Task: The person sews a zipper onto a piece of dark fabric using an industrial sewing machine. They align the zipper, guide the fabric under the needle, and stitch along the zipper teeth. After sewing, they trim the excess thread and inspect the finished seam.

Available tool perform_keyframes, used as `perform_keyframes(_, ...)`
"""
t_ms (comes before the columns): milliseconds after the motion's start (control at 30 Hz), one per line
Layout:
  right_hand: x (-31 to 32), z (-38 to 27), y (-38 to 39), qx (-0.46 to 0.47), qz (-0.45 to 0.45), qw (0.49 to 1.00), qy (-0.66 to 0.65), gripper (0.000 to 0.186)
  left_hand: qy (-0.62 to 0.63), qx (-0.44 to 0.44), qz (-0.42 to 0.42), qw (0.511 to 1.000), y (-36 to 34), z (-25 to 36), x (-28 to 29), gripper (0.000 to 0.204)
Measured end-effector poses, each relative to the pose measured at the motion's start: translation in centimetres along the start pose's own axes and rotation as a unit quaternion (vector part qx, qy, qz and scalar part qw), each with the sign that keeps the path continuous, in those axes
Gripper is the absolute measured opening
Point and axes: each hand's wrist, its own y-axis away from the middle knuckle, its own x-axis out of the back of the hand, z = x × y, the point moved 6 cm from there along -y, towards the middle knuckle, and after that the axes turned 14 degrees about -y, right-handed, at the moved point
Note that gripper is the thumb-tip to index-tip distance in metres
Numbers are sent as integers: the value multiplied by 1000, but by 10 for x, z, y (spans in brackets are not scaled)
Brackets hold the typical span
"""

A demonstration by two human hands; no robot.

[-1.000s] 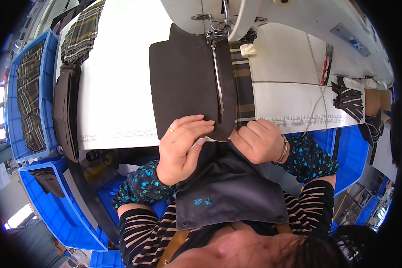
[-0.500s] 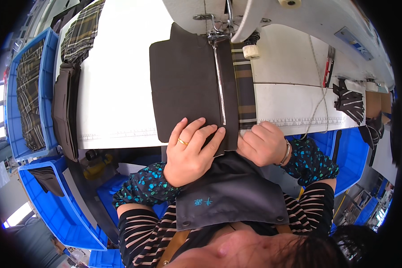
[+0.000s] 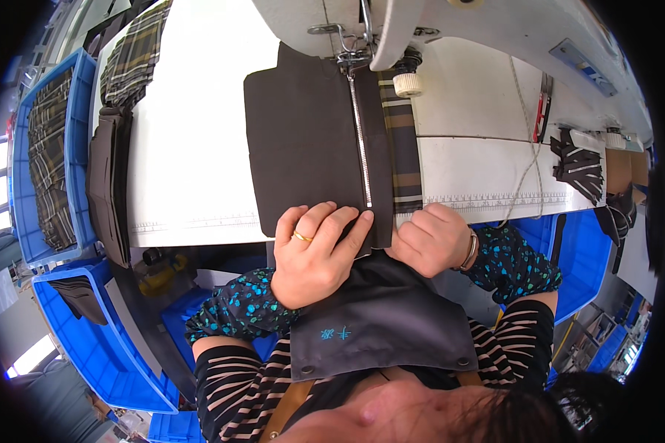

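The panel (image 3: pixel 299 140) is lying on the bench (image 3: pixel 188 162), its zip (image 3: pixel 361 148) seemingly being sewn under the foot (image 3: pixel 352 58) at one o'clock. At six, the left hand (image 3: pixel 316 255) is resting, fingers spread, thumb hidden; at five, the right hand (image 3: pixel 432 240) is curling, grip unclear. Feeding calls for straight guiding.

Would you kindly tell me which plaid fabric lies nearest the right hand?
The plaid strip right of the dark zippered panel; the plaid pile on the table and plaid stack in a blue bin lie far left.

Prob. sewing wkshp — white machine (image 3: pixel 488 33) on ruled tabletop (image 3: pixel 192 162), plaid fabric pile (image 3: pixel 135 53) & blue bins (image 3: pixel 107 362) alongside
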Motion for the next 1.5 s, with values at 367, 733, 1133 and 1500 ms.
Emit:
perform_keyframes(367, 0, 0, -1, -2, -10, 1000, 0, 16, -11, 2, 8, 1000, -3, 2, 1, 48)
perform_keyframes(733, -2, 0, 1, 1, -13, 1000, -14, 17, 5, 1, -8, 1000, -3, 1, 1, 50)
perform_keyframes(1133, 9, 4, -6, -43, -11, 996, -81, 20, -14, -37, -58, 998, -4, 5, 4, 50)
perform_keyframes(1500, 11, 68, -50, -97, -72, 993, 2, 63, -23, -63, -88, 994, -7, 7, 6, 49)
